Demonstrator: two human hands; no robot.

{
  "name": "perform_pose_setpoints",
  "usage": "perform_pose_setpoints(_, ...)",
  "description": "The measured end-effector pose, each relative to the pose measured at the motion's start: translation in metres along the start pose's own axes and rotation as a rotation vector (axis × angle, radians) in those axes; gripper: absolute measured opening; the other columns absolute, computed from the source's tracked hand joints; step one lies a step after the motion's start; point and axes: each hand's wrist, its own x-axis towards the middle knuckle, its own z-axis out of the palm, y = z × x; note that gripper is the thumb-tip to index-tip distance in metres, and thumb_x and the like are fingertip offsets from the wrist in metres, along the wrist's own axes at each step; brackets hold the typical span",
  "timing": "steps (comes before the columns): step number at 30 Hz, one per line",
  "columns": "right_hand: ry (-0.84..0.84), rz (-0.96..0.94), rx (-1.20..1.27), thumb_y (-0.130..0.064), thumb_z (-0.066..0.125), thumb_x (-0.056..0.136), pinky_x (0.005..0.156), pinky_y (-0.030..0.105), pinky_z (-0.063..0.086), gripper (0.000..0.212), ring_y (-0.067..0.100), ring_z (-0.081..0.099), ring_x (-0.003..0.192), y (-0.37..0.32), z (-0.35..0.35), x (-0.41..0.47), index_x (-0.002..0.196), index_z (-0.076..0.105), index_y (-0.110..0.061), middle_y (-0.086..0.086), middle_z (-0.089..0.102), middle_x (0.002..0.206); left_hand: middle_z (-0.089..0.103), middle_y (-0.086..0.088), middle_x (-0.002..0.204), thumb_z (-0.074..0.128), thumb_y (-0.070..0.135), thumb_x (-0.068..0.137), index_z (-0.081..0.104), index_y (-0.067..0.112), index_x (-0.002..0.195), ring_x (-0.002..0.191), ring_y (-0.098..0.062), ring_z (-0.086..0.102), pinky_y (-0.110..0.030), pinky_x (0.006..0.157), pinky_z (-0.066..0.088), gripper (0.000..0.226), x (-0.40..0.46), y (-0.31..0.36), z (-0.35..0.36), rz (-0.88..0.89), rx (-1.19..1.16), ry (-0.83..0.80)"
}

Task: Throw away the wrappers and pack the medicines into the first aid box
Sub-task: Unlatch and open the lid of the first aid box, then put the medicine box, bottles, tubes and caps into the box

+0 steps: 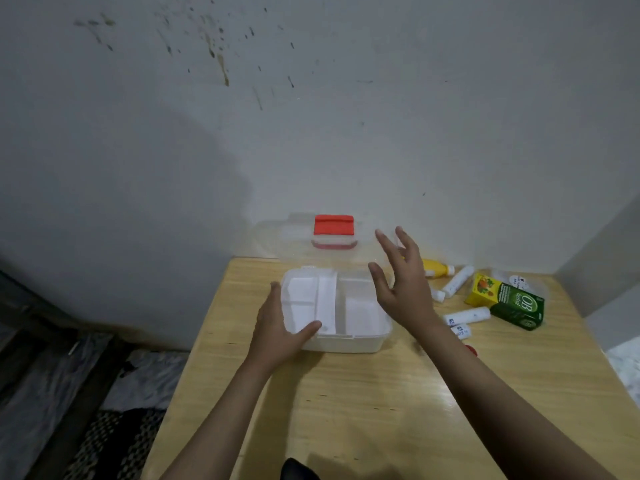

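Note:
A white first aid box (349,341) stands open on the wooden table, its clear lid (277,237) with a red latch (333,225) tilted back against the wall. A white divided tray (308,299) lies in the left half. My left hand (278,327) grips the box's front left corner, thumb on the tray's edge. Above the box's right side hovers my right hand (401,285), fingers spread and holding nothing. To the right lie a green and yellow medicine carton (507,301), a yellow bottle (437,267) and several small white tubes (457,280).
The table (346,403) fills a corner, with a stained wall behind it and another wall at the right. A clear wrapper (523,280) lies behind the carton. A small red object (471,349) peeks out beside my right forearm. Dark patterned floor lies to the left.

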Motion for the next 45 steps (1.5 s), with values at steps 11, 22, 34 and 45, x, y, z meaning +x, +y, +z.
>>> perform_pose_setpoints(11,-0.073,0.142,0.047,-0.035,0.046,0.093,0.112,0.028,0.017,0.064,0.024,0.017,0.145,0.014,0.022,0.038,0.146,0.022,-0.006,0.016,0.021,0.155,-0.012,0.014,0.159,0.071,0.066,0.063,-0.008,0.027,0.151,0.147,-0.013,0.000,-0.039,0.117,0.017,0.125,0.001,-0.008,0.001,0.038,0.098,-0.071)
perform_pose_setpoints(22,-0.058,0.283,-0.035,-0.025,0.052,0.094,0.111,0.045,0.028,0.051,0.031,0.026,0.141,0.072,-0.006,-0.026,0.139,0.037,-0.006,0.020,0.031,0.150,-0.009,0.017,0.159,0.068,0.054,0.075,0.010,0.020,0.152,0.145,-0.007,0.007,-0.029,0.109,0.025,0.103,-0.002,-0.006,0.007,0.055,0.141,0.016)
perform_pose_setpoints(34,-0.244,0.799,-0.718,-0.016,0.057,0.081,0.106,0.072,0.011,0.055,0.033,0.021,0.140,0.184,-0.088,-0.056,0.132,0.039,-0.013,0.014,0.030,0.151,-0.006,0.014,0.160,0.063,0.064,0.072,0.008,0.019,0.152,0.146,-0.008,0.009,-0.033,0.104,0.034,0.107,-0.005,-0.006,0.004,0.101,0.208,0.026)
perform_pose_setpoints(45,-0.239,0.755,-0.762,-0.033,0.069,0.077,0.097,0.054,0.034,0.062,0.046,0.041,0.114,0.184,-0.100,-0.069,0.132,0.045,-0.022,0.025,0.046,0.125,-0.005,0.012,0.160,0.065,0.059,0.075,0.008,0.017,0.152,0.146,-0.011,0.011,-0.037,0.102,0.039,0.104,-0.004,-0.010,0.008,0.124,0.258,0.060)
